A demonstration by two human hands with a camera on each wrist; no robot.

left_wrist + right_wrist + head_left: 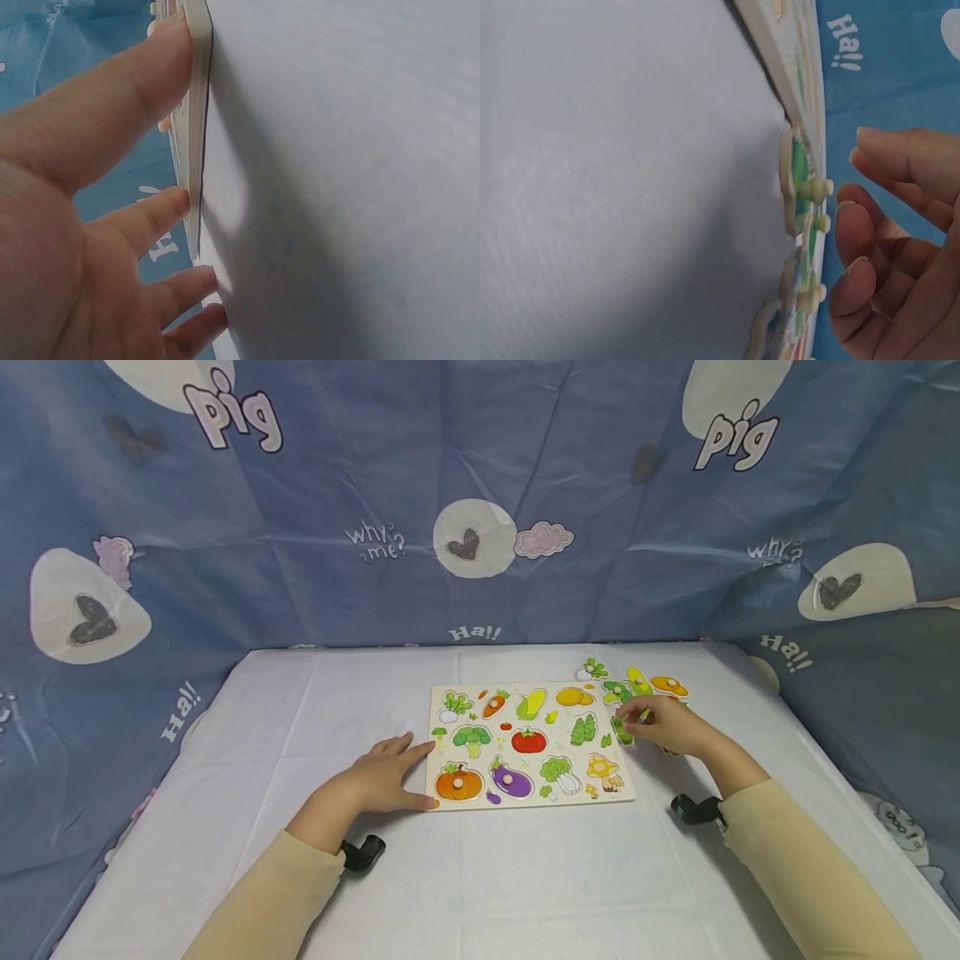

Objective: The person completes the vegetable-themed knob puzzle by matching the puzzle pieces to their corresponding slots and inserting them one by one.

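A vegetable puzzle board (441, 695) lies flat on the table. My left hand (382, 775) rests at its left edge with spread fingers; in the left wrist view the thumb (142, 86) touches the board's corner. The knobbed pumpkin piece (471, 787) and eggplant piece (517, 783) sit in the board. Beyond the board's right edge, my right hand (667, 724) hovers over a green knobbed piece (621, 732). Its fingers are bent, and the right wrist view shows them apart from the piece's wooden knob (823, 187), holding nothing.
Loose knobbed pieces lie behind and right of the board: a white radish (583, 674), broccoli (617, 692), corn (637, 680) and an orange piece (666, 683). Others are partly hidden by the right hand. A white cloth (525, 877) covers the table; a blue printed curtain (337, 593) hangs behind.
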